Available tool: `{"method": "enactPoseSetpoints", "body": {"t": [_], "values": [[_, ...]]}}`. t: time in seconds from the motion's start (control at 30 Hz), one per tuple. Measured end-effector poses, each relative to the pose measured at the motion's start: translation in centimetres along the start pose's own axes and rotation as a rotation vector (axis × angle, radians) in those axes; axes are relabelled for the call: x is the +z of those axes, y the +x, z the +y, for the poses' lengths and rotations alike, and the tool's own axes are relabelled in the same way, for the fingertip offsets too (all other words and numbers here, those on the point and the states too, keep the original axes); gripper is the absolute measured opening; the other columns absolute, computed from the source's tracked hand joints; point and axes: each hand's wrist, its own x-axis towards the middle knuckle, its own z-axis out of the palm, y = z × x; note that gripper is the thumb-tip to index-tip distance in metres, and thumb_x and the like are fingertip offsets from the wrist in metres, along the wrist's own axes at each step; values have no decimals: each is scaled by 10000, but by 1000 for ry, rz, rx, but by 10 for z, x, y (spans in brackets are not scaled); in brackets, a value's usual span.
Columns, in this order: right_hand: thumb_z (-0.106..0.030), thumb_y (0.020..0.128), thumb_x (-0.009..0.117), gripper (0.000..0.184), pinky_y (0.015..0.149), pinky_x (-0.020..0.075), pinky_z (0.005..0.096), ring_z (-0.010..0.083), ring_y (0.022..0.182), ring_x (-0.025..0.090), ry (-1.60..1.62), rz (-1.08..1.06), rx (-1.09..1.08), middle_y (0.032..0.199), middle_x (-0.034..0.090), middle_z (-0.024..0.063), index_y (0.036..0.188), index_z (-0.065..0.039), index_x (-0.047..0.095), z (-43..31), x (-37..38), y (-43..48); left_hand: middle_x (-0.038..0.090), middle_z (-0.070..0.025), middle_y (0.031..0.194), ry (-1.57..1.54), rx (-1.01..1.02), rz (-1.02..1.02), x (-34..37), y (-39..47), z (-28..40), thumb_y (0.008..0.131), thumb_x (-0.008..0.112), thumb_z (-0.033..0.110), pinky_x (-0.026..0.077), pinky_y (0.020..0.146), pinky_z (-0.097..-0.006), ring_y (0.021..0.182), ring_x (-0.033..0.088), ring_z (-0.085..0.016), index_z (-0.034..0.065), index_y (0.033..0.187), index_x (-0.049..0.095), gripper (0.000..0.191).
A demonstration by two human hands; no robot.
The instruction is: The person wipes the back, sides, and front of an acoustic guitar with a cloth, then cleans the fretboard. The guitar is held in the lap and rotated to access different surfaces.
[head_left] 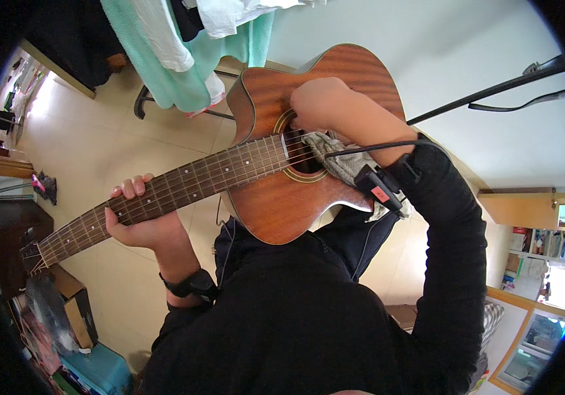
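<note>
An acoustic guitar with a cutaway brown wooden body (272, 207) lies across my lap, its neck pointing to the lower left. My left hand (137, 217) is closed around the guitar neck (203, 180), thumb on the near edge, fingertips over the far edge. Bent over the upper part of the sound hole (307, 165) is my right hand (319, 103), its fingers curled at the strings; whether they pinch anything is hidden. A grey-green cloth (339, 163) lies over the strings and body below my right wrist, with a black device on a cable (379, 190) against it.
Towels and white clothes (164, 54) hang at the upper left, beside the guitar body. A black pole (485, 89) runs along the pale wall at the right. A cardboard box (77, 321) and a blue box (100, 370) stand on the floor at the lower left.
</note>
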Motion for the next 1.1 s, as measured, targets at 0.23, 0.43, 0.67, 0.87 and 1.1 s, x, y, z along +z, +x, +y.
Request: {"method": "enactPoseSetpoints", "body": {"t": [0.23, 0.43, 0.67, 0.87, 1.1], "values": [[-321, 853, 677, 272, 639, 543, 369, 202, 697, 694, 253, -398, 75, 725, 711, 51, 805, -59, 736, 4, -9, 26, 487, -27, 778, 6, 2, 10, 0, 0, 0, 860, 485, 355, 460, 824, -383, 745, 509, -187, 109, 910, 524, 254], [-311, 853, 664, 309, 576, 554, 324, 153, 608, 684, 362, -319, 45, 686, 704, 81, 795, -15, 728, 8, 1, 23, 492, -27, 772, -50, -21, -5, -3, 1, 0, 862, 503, 364, 466, 806, -387, 742, 507, -188, 112, 915, 544, 260], [-447, 908, 581, 412, 727, 538, 461, 338, 838, 678, 259, 98, -98, 850, 707, 155, 898, -68, 742, 14, -3, -23, 493, -23, 777, -49, -22, 27, -3, -1, 0, 863, 506, 369, 468, 810, -390, 743, 504, -183, 116, 932, 538, 264], [-574, 978, 405, 624, 714, 516, 450, 345, 793, 668, 245, 8, -194, 827, 693, 175, 922, -48, 735, 13, -8, -37, 481, -19, 774, -16, -1, 35, -1, -2, -1, 869, 496, 371, 465, 818, -388, 741, 498, -181, 116, 934, 537, 266], [-679, 953, 355, 761, 694, 505, 367, 219, 671, 668, 436, -551, -59, 905, 712, 173, 1009, -22, 735, 8, -11, -3, 477, -17, 777, -17, -8, 12, -1, -2, 0, 865, 505, 362, 458, 811, -378, 738, 494, -177, 119, 924, 538, 253]]}}
